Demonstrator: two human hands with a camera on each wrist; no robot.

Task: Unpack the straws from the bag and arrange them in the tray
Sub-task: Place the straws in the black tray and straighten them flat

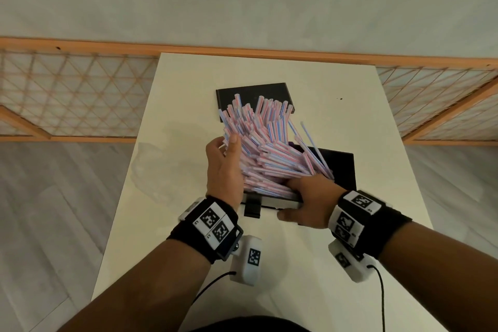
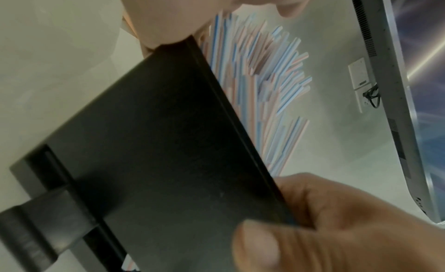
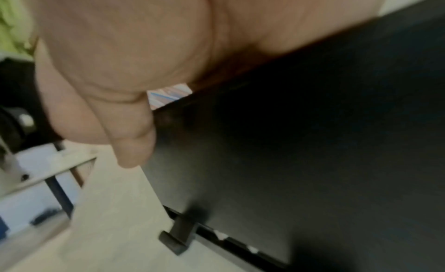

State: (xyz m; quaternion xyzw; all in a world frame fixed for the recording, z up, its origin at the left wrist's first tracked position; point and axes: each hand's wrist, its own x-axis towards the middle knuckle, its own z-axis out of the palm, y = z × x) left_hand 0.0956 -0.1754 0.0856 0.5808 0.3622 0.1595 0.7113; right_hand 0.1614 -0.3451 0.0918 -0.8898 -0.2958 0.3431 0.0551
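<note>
Straws [image 1: 264, 148], striped pink, blue and white, lie as one large fanned bundle over the black tray [image 1: 342, 167] at the middle of the counter [image 1: 336, 83]. The near ends sit bunched in the tray at its near edge. The far ends splay out over a flat black panel [image 1: 253, 91] toward the far edge of the counter.

A crumpled clear bag [image 1: 161, 159], faint in the head view, lies near the left edge of the counter.

Handling, as a judgement: the straws are light, thin and smooth. Loose ones will slide and roll out of the bundle, and hard pressure may crease them. Take hold at the bunched near ends, with support along one flank.

The left hand [image 1: 225, 170] cups the left flank of the bundle. Its fingers [image 1: 234, 143] are nearly straight and together, laid against the straws, not clamped on them.

The right hand [image 1: 310, 199] rests on the near edge of the tray. Its fingers reach in over the near straw ends and its thumb lies along the outer tray wall, so the hand grips the rim. The right wrist view confirms the palm against the dark tray [image 3: 313, 143].

Two or three straws [image 1: 315, 148] stick out toward the right side of the counter.
</note>
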